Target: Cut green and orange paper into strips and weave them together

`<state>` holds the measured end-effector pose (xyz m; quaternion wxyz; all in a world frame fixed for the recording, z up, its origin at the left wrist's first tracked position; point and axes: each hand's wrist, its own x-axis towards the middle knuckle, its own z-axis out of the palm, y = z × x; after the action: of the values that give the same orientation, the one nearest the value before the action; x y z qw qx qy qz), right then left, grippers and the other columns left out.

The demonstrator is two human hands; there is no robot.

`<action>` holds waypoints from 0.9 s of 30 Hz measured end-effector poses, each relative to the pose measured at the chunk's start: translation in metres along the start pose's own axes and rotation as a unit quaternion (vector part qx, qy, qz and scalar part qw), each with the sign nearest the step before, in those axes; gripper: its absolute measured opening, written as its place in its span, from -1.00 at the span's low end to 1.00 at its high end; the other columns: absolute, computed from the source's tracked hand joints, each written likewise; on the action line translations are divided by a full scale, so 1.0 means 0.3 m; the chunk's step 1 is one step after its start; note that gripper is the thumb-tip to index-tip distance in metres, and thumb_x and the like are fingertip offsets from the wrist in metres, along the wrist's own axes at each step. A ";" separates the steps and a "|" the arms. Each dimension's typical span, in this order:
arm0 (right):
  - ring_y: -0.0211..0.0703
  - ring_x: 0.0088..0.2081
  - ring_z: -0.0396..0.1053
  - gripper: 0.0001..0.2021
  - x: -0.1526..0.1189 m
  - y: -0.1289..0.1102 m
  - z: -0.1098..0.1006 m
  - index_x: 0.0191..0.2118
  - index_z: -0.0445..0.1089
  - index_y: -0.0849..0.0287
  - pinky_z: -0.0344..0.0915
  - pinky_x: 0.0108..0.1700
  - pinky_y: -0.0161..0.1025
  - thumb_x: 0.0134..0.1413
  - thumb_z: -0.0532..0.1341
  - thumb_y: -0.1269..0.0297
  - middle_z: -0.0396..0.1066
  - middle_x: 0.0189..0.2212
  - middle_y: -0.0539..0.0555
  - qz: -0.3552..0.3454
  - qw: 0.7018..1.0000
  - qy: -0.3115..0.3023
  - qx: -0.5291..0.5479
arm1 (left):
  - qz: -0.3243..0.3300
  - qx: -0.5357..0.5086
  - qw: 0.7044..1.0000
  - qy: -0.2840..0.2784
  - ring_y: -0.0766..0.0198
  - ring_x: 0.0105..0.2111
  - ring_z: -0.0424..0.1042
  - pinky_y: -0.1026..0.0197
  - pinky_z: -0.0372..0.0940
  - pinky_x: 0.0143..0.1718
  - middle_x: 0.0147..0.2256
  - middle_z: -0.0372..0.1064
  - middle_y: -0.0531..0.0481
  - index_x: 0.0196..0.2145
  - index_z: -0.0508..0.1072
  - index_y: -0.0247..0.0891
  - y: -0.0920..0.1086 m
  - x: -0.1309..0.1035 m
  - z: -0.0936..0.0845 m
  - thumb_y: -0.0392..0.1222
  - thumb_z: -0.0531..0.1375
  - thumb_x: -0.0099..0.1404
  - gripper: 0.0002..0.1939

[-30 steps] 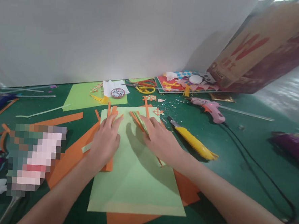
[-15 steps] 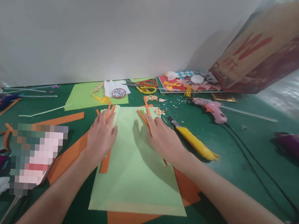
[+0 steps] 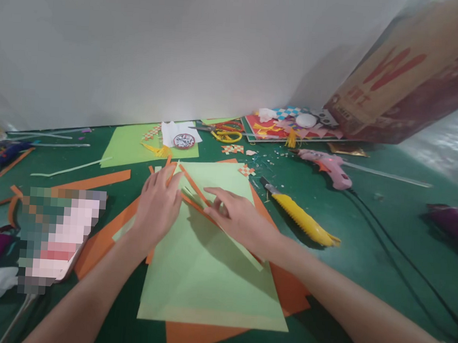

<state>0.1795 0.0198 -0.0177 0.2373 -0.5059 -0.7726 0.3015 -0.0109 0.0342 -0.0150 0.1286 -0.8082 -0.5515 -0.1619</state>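
Thin orange and green paper strips (image 3: 197,186) lie slantwise over a light green paper sheet (image 3: 213,295). My right hand (image 3: 239,216) is above the sheet's middle, thumb and fingers pinching the strips, index finger stretched out. Under it the strips run toward the lower right. At the sheet's left edge, my left hand (image 3: 159,201) is closed over more strips, whose orange ends stick out past its fingertips; the palm hides most of them. Orange paper (image 3: 104,241) shows beneath the green sheet on several sides.
A yellow utility knife (image 3: 301,217) lies right of the sheet, with a pink glue gun (image 3: 326,167) and its cord beyond. Scissors (image 3: 227,132), a yellow-green sheet (image 3: 129,147) and woven paper scraps (image 3: 232,149) are behind. At left lies a blurred-out phone (image 3: 68,234).
My right hand has drawn back a little, and its strips have turned slantwise across the sheet. A pale green end now shows left of my left wrist. My left hand has barely moved.
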 end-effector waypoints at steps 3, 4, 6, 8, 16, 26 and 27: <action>-0.22 -0.40 0.36 -0.72 0.008 0.010 -0.007 -0.01 0.33 0.12 0.17 -0.33 -0.30 0.19 0.06 0.27 0.45 -0.37 0.03 0.020 0.999 0.014 -0.027 | 0.070 -0.055 0.996 -0.010 0.06 -0.03 0.34 0.04 0.33 -0.09 0.00 0.29 -0.19 -0.05 0.37 -0.30 0.012 -0.003 0.005 -0.43 -0.01 0.28 -0.67; -0.21 -0.41 0.35 -0.75 0.010 0.014 -0.010 -0.06 0.36 0.13 0.16 -0.34 -0.30 0.18 0.08 0.25 0.44 -0.40 0.03 0.027 0.998 0.015 -0.047 | 0.083 -0.066 0.994 -0.024 0.10 -0.08 0.37 0.09 0.35 -0.14 -0.02 0.32 -0.16 -0.07 0.38 -0.28 0.018 -0.004 0.006 -0.44 -0.02 0.28 -0.67; -0.20 -0.41 0.34 -0.82 0.013 0.018 -0.012 -0.20 0.40 0.14 0.13 -0.37 -0.30 0.11 0.14 0.21 0.43 -0.41 0.03 0.034 0.995 0.006 -0.089 | 0.096 -0.074 0.991 -0.053 0.15 -0.15 0.41 0.14 0.37 -0.21 -0.05 0.35 -0.12 -0.08 0.39 -0.26 0.028 -0.007 0.005 -0.45 -0.02 0.28 -0.68; -0.18 -0.37 0.34 -0.87 0.012 0.016 -0.010 -0.32 0.39 0.16 0.12 -0.36 -0.30 0.06 0.18 0.23 0.43 -0.40 0.05 0.028 0.991 -0.006 -0.129 | 0.100 -0.070 0.990 -0.077 0.15 -0.16 0.42 0.15 0.36 -0.21 -0.08 0.37 -0.11 -0.07 0.39 -0.27 0.034 -0.009 0.003 -0.46 -0.01 0.28 -0.67; -0.15 -0.38 0.35 -0.85 0.018 0.030 -0.025 -0.30 0.36 0.17 0.06 -0.41 -0.28 0.11 0.05 0.42 0.45 -0.41 0.07 0.078 0.972 0.024 -0.220 | 0.062 -0.017 0.991 -0.120 0.08 -0.09 0.39 0.07 0.34 -0.15 -0.09 0.39 -0.19 0.02 0.34 -0.34 0.022 -0.009 -0.012 -0.52 -0.01 0.24 -0.58; -0.03 -0.15 0.33 -0.83 0.024 0.060 -0.035 -0.24 0.39 0.20 0.21 -0.21 -0.21 0.18 0.08 0.29 0.42 -0.25 0.14 -0.039 0.960 0.111 -0.255 | 0.148 0.008 0.977 -0.156 0.10 -0.18 0.40 0.09 0.30 -0.16 -0.24 0.44 -0.16 -0.23 0.46 -0.37 0.035 0.002 -0.029 -0.57 0.02 0.22 -0.71; -0.03 -0.15 0.31 -0.83 0.021 0.056 -0.034 -0.30 0.39 0.20 0.21 -0.18 -0.20 0.17 0.10 0.26 0.42 -0.28 0.14 -0.063 0.957 0.106 -0.261 | 0.159 0.003 0.975 -0.154 0.12 -0.19 0.40 0.10 0.30 -0.16 -0.24 0.44 -0.15 -0.24 0.46 -0.36 0.037 0.001 -0.026 -0.55 0.02 0.23 -0.72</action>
<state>0.1947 0.0332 -0.0220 0.1961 -0.5292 -0.8253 0.0182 -0.0014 0.0276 -0.0080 0.0690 -0.9004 -0.4295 -0.0109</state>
